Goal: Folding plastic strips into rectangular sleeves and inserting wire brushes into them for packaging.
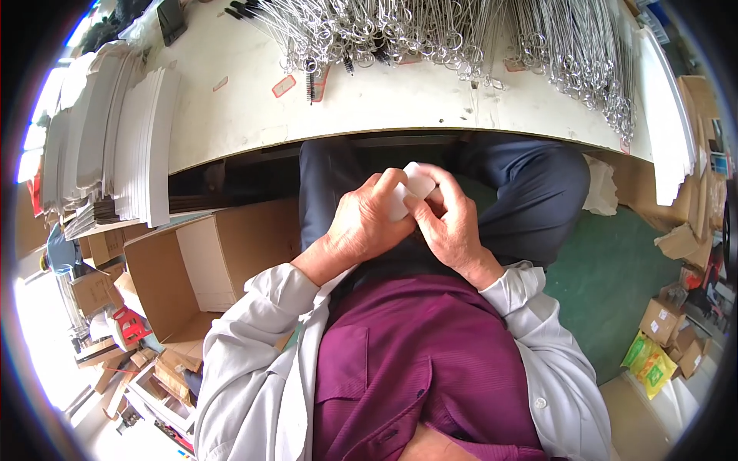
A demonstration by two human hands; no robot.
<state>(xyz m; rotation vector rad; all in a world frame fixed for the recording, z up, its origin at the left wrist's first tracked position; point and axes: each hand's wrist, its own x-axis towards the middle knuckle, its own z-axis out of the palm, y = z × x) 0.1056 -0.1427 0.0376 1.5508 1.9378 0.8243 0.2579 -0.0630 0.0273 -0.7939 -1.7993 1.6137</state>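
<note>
Over my lap, just in front of the table's edge, both hands are closed on a small white object. It is smooth and boxy with rounded corners, and my fingers cover much of it, so its kind cannot be made out. My left hand grips it from the left with bent fingers. On the other side my right hand pinches it between thumb and fingers. The two hands nearly touch.
Wire-handled brushes with ring ends lie heaped along the far side of the white table. Stacks of white flat card stand at its left and right. An open cardboard box is beside my left leg.
</note>
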